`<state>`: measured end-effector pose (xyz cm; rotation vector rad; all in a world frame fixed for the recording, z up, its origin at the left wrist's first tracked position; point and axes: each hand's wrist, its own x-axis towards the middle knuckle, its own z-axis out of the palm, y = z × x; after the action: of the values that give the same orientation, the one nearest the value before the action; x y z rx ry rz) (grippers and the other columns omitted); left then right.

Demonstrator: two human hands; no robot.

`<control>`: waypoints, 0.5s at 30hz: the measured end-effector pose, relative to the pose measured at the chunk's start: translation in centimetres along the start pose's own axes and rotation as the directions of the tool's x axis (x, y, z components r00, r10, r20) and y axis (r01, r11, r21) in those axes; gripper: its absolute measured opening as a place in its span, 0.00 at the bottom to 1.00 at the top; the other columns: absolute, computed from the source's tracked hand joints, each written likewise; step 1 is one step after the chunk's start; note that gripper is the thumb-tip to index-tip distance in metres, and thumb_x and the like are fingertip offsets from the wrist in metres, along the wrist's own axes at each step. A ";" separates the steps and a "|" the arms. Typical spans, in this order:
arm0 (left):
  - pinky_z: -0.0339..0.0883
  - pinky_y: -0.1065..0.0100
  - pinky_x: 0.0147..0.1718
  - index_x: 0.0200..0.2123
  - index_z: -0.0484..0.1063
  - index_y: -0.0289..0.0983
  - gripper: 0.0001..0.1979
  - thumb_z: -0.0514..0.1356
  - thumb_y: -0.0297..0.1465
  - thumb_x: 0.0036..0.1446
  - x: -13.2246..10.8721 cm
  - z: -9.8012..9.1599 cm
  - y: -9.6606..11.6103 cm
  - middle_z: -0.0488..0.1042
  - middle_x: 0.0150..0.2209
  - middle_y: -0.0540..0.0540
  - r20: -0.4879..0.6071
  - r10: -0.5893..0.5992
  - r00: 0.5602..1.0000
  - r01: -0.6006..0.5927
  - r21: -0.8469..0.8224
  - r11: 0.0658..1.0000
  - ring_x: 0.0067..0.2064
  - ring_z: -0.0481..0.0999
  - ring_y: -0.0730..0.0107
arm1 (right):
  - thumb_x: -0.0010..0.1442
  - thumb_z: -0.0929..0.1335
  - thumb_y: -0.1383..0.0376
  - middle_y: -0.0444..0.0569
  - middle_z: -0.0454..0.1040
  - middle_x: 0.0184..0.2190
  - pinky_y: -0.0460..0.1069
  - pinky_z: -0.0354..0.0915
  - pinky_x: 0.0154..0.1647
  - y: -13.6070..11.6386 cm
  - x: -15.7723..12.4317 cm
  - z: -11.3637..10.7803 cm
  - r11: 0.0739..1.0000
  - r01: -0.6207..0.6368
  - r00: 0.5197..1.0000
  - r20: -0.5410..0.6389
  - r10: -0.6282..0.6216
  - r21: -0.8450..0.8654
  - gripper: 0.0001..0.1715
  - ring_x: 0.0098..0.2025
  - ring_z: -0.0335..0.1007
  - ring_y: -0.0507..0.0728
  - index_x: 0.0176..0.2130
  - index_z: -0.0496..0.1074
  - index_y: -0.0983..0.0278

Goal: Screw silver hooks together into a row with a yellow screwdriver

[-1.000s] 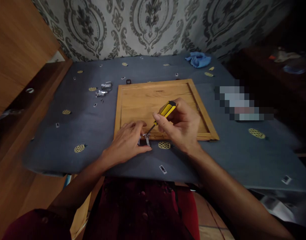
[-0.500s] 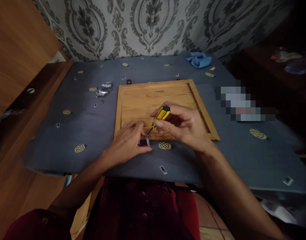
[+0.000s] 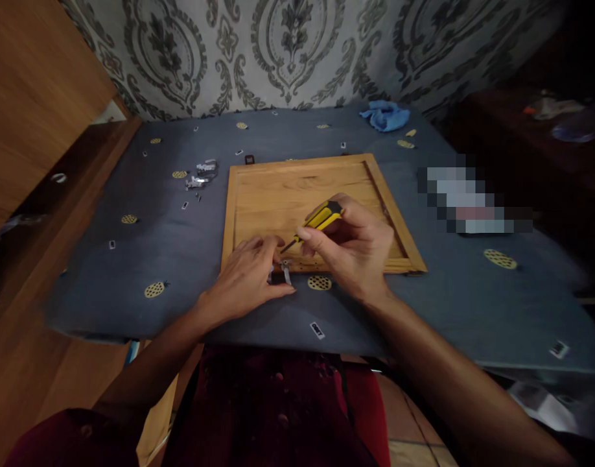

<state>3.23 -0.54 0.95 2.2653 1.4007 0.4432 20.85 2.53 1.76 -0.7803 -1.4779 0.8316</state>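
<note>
Left forearm: bare, angled inward from lower left. My left hand lies back upward, fingers bent together, thumb stretched out to the right and parted from them. Right forearm: bare, reaching in from lower right, wrist nearly straight. My right hand is in a pinch grip, thumb pointing left, fingers curled. The two hands sit near each other, apart.

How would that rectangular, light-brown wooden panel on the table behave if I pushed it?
The rectangular, light-brown wooden panel would probably stay stiff, judging by its raised wooden border. It seems unlikely to roll or tip, lying broad side down. The blue-grey, pineapple-print table covering might wrinkle along with it, as the panel rests on it.
</note>
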 end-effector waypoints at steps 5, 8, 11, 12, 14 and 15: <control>0.69 0.52 0.49 0.47 0.63 0.40 0.27 0.73 0.34 0.51 0.0 -0.2 0.2 0.75 0.43 0.46 0.002 -0.009 1.000 0.009 -0.004 1.000 0.49 0.75 0.51 | 0.55 0.78 0.56 0.38 0.64 0.24 0.45 0.61 0.14 -0.6 0.4 -0.4 1.000 -0.025 0.999 -0.042 0.025 0.003 0.20 0.18 0.65 0.47 0.28 0.67 0.60; 0.69 0.52 0.49 0.47 0.62 0.41 0.27 0.74 0.34 0.50 0.0 -0.2 0.2 0.75 0.43 0.46 0.009 -0.007 1.000 0.007 -0.005 1.000 0.49 0.76 0.51 | 0.54 0.78 0.53 0.38 0.63 0.23 0.46 0.59 0.14 -0.7 0.4 -0.5 0.996 -0.079 0.997 -0.012 0.079 -0.032 0.22 0.18 0.63 0.47 0.27 0.67 0.60; 0.68 0.52 0.49 0.47 0.62 0.40 0.27 0.74 0.34 0.50 0.1 -0.2 0.2 0.75 0.43 0.46 0.010 -0.007 1.000 0.007 -0.005 1.000 0.49 0.76 0.51 | 0.54 0.78 0.53 0.39 0.63 0.24 0.46 0.58 0.16 -0.4 0.3 -0.4 0.995 -0.094 0.996 0.009 0.094 -0.034 0.22 0.20 0.62 0.47 0.27 0.67 0.60; 0.68 0.51 0.49 0.47 0.62 0.40 0.27 0.74 0.34 0.50 0.1 -0.2 0.2 0.75 0.43 0.46 0.013 -0.009 1.000 0.009 -0.003 1.000 0.49 0.76 0.51 | 0.54 0.78 0.53 0.39 0.63 0.25 0.46 0.58 0.16 -0.4 0.3 -0.4 0.995 -0.096 0.995 0.012 0.097 -0.031 0.21 0.21 0.63 0.47 0.27 0.67 0.60; 0.68 0.51 0.49 0.47 0.62 0.39 0.27 0.74 0.35 0.50 0.1 -0.2 0.2 0.76 0.44 0.45 0.020 -0.015 1.000 0.015 0.000 1.000 0.49 0.76 0.51 | 0.54 0.78 0.54 0.40 0.64 0.25 0.46 0.58 0.16 -0.2 0.2 -0.3 0.995 -0.098 0.995 0.021 0.099 -0.016 0.21 0.21 0.63 0.47 0.28 0.68 0.61; 0.68 0.51 0.49 0.47 0.62 0.39 0.27 0.74 0.35 0.50 0.1 -0.2 0.2 0.76 0.44 0.44 0.023 -0.017 1.000 0.017 0.002 1.000 0.49 0.76 0.51 | 0.54 0.79 0.55 0.39 0.63 0.25 0.46 0.58 0.16 -0.1 0.2 -0.2 0.995 -0.098 0.995 0.027 0.098 -0.005 0.21 0.21 0.63 0.47 0.27 0.67 0.61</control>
<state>3.32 -0.48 1.27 2.2511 1.4075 0.4092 21.07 2.62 1.95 -0.8531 -1.4748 0.9170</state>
